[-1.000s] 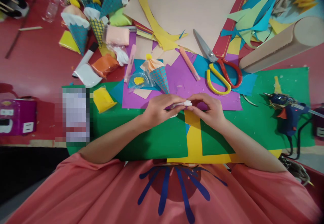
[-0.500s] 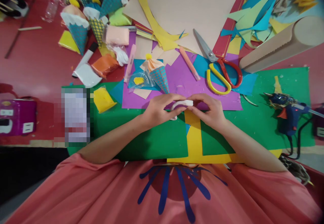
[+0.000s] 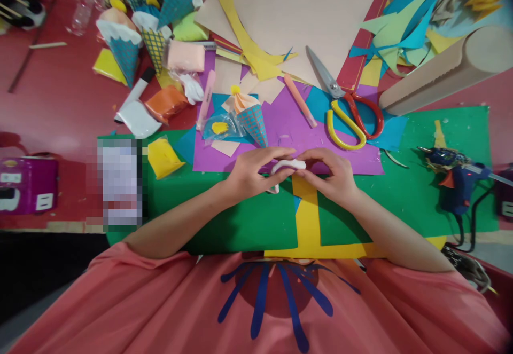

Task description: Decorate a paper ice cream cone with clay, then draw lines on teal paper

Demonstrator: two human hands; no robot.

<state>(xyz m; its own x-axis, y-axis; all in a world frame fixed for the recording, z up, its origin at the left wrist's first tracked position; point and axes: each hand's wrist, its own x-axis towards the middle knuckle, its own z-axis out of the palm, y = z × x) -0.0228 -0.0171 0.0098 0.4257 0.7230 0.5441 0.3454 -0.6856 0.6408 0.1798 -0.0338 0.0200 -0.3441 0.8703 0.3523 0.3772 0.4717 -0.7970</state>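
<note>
My left hand (image 3: 252,172) and my right hand (image 3: 331,175) meet over the near edge of a purple sheet (image 3: 288,130). Both pinch a small strip of white clay (image 3: 289,165) between fingertips; it curves and bends down under the left hand. A green sheet (image 3: 240,210) and a yellow strip (image 3: 306,210) lie beneath the hands. A paper ice-cream cone (image 3: 250,116) with a blue grid pattern rests just beyond the left hand.
Scissors (image 3: 348,113) with red and yellow handles lie far right of the cone. A blue glue gun (image 3: 459,178) sits at the right. Clay packets, more paper cones (image 3: 124,49), a marker and paper scraps crowd the far left. A cardboard roll (image 3: 441,71) lies far right.
The white clay strip has lengthened and curved more between the fingertips. My hands stay in nearly the same place.
</note>
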